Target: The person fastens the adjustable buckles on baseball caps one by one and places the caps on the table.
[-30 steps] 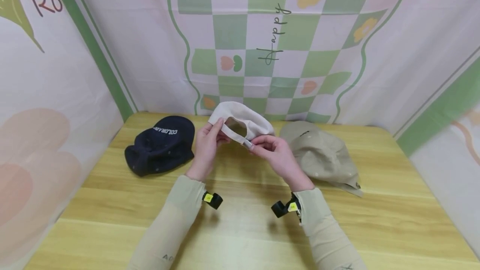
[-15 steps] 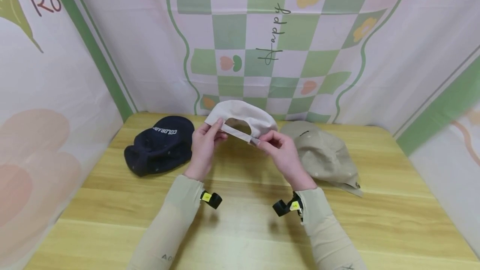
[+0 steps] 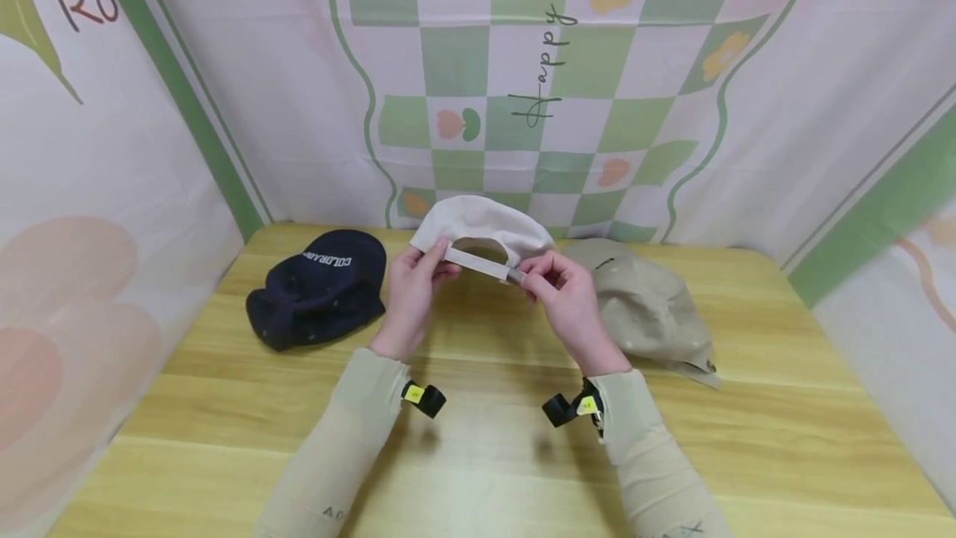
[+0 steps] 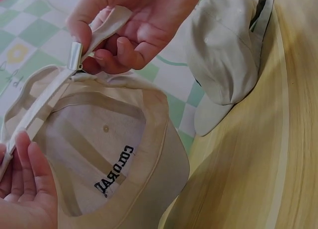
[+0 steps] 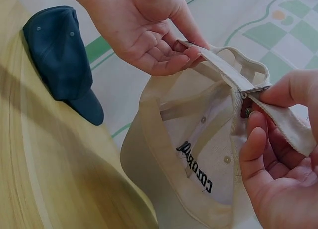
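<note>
Above the table, an off-white cap [image 3: 485, 216] is held up with its back opening toward me. My left hand [image 3: 409, 299] pinches the left end of its back strap [image 3: 478, 263], thumb on top. At the strap's other end, my right hand [image 3: 573, 310] pinches by the metal buckle [image 3: 515, 276]. In the right wrist view, the right thumb presses on the buckle [image 5: 256, 90], and the strap's loose tail [image 5: 288, 120] passes through that hand. Reversed dark lettering [image 4: 114, 172] shows inside the crown in the left wrist view.
A navy cap [image 3: 321, 293] lies on the wooden table [image 3: 493, 455] to the left. To the right lies a khaki cap [image 3: 650, 305], partly behind my right hand. A printed cloth curtain [image 3: 456, 65] stands close behind the table.
My right hand has shifted slightly right with the buckle. The strap between the hands has straightened and looks longer, and the cap has tilted up a little. The other caps have not moved.
</note>
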Motion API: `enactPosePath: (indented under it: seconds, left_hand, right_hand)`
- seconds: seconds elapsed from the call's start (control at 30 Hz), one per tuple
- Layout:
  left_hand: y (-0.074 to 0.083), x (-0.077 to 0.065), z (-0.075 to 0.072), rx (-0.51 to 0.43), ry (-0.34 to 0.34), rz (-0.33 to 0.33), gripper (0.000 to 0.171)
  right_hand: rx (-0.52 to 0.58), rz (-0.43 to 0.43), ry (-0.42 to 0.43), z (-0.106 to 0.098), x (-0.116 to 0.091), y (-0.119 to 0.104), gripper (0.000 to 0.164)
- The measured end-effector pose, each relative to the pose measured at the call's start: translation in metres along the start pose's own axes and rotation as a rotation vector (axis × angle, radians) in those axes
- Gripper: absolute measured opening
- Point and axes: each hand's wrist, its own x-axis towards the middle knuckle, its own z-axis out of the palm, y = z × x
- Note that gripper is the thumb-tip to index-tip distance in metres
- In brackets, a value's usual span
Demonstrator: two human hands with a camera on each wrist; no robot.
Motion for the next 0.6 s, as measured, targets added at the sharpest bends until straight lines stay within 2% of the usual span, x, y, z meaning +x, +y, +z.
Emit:
enactPosePath:
  seconds: [0.6]
  left_hand:
    - [-0.0013,-0.0012,-0.0022,-0.001,-0.001,-0.003,0.014]
  right_hand:
    - [0.027,0.009,-0.017,0.0016,-0.0001,0.0015,0.013]
